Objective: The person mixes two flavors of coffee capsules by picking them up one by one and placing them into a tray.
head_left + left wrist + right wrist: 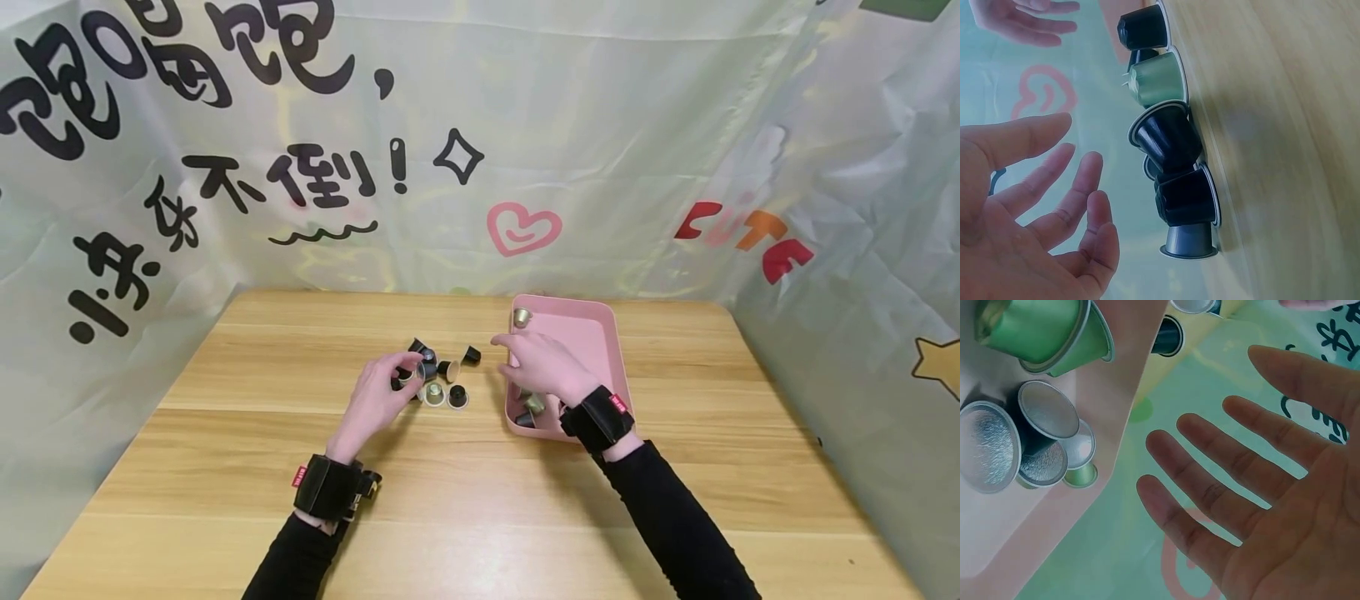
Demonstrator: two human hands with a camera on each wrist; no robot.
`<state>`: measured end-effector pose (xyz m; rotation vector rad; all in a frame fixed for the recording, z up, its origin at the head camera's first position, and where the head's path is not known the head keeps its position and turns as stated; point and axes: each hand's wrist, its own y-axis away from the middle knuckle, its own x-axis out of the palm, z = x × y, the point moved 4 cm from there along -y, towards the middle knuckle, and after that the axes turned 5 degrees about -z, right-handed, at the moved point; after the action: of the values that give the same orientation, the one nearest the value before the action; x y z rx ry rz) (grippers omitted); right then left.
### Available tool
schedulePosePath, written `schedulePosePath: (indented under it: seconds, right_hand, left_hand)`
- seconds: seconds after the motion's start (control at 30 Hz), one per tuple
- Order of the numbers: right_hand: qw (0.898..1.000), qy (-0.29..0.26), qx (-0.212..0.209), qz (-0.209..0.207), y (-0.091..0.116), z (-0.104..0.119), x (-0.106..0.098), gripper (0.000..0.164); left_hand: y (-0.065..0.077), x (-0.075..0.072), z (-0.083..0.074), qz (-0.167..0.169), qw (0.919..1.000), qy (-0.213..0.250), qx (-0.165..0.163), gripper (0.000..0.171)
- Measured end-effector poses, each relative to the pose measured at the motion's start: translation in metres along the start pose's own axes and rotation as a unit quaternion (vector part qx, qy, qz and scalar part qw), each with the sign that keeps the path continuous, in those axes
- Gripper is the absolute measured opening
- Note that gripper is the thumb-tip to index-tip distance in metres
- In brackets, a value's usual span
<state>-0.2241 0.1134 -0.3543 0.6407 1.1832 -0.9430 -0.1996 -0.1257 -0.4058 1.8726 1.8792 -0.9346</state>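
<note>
My left hand (377, 395) hovers at the left side of a small cluster of coffee capsules, thumb and fingers spread apart. In the left wrist view nothing lies between the fingers; a green capsule (1159, 80) and several black ones, including a tilted black capsule (1169, 137), are in front of them. My right hand (543, 365) is over the left side of a pink tray (581, 329), fingers extended and holding nothing. Seen from the right wrist, the tray contains green capsules (1029, 331) and dark ones with silver lids (1049, 409), partly hidden by the hand in the head view.
A gold capsule (522, 317) lies in the tray's far left corner. Between cluster and tray, a black capsule (472, 356) rests on its side on the wooden table (465, 508). A printed cloth (615, 125) hangs behind the table and along its sides.
</note>
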Motion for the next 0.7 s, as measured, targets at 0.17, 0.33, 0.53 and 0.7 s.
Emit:
schedulePosePath:
  seconds: [0.17,0.33,0.53,0.7]
  right_hand:
    - [1.000,-0.014,0.007,0.026,-0.014,0.000,0.006,0.046]
    - [0.999,-0.024,-0.022,0.027,-0.028,0.003,0.010,0.046]
    - [0.999,-0.007,-0.023,0.037,-0.042,0.008,0.017,0.048]
    - [0.998,0.022,-0.017,0.060,-0.049,0.016,0.020,0.050]
  left_hand:
    - [0.000,-0.002,0.000,0.000,1.0000,0.000,0.000,0.041]
    - [0.000,-0.003,0.000,-0.004,1.0000,0.003,0.003,0.041]
    - [-0.001,-0.004,0.000,-0.002,1.0000,0.005,-0.001,0.050]
    - [-0.001,-0.004,-0.001,0.001,0.9999,0.009,-0.012,0.057]
